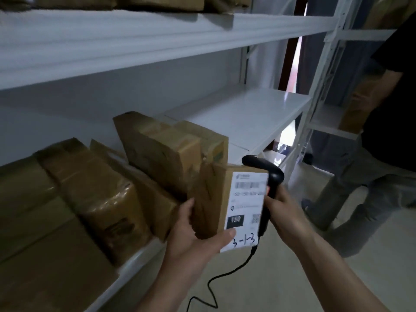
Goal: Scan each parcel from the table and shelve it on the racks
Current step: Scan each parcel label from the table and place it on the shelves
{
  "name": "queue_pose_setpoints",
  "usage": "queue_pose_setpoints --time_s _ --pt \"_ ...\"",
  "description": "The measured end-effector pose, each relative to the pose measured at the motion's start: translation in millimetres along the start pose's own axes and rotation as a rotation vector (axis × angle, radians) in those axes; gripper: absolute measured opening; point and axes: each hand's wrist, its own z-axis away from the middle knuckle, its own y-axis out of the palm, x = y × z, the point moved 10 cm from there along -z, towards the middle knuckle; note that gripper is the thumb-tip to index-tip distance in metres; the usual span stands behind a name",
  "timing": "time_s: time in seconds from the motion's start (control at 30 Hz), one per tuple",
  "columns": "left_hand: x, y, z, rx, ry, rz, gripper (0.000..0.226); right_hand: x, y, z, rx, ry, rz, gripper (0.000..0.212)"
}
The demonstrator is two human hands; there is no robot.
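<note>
My left hand (198,233) grips a small cardboard parcel (213,199) from below, thumb on its white shipping label (245,210), which bears a barcode and the handwritten "3-1-3". My right hand (283,212) holds a black corded barcode scanner (265,174) just behind the parcel's right edge. The parcel hangs in front of the white rack's middle shelf (247,113), right beside the shelved boxes.
Several brown taped boxes (94,190) fill the shelf's left part, one (162,149) standing upright; its right part is bare. More parcels sit on the upper shelf (157,30). Another person (382,143) in dark clothes stands at right by a second rack. The scanner cable (216,282) dangles below.
</note>
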Motion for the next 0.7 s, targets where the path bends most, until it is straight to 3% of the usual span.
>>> queue_pose_setpoints --time_s 0.2,0.37,0.53,0.7 --pt "-71.1 82.0 -64.2 -0.099 0.116 -0.035 0.093 32.5 -62.7 -86.8 0.08 -0.051 0.007 0.022" --pt "-122.5 114.8 -137.7 -0.257 0.126 -0.108 0.098 44.7 -116.0 -147.0 -0.027 -0.061 -0.122 0.022" --pt "-165.5 114.1 -195.8 -0.467 0.159 -0.578 0.104 53.1 -136.1 -190.1 -0.056 -0.063 -0.18 0.018" --pt "-171.6 103.8 -235.0 -0.589 0.009 -1.041 0.096 48.8 -116.3 -220.2 0.018 -0.005 -0.17 0.01"
